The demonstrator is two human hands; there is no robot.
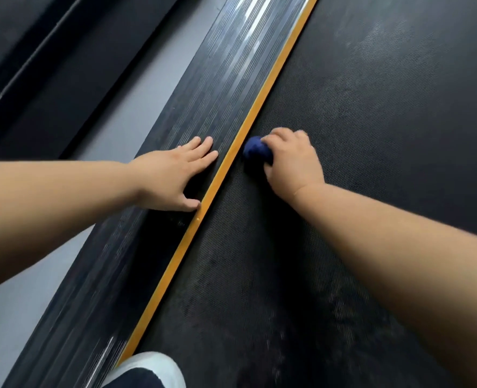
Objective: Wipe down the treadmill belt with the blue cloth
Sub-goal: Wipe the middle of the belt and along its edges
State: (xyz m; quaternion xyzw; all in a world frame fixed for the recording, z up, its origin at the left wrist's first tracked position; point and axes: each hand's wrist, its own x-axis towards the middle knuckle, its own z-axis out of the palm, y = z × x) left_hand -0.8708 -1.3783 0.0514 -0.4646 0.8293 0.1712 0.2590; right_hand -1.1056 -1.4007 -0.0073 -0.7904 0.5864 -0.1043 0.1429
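1. The dark, textured belt (357, 135) runs diagonally, dusty in patches, edged by a yellow strip (255, 116).
2. A ribbed black side rail (223, 79) lies beside the strip, grey floor (136, 107) beyond it.
3. The left hand (173, 177) rests flat on the rail, fingers straight.
4. The right hand (290, 161) grips the cloth (255, 151), a dark blue wad bunched on the belt just beside the strip.
5. A white shoe (153, 368) stands on the belt's near end.
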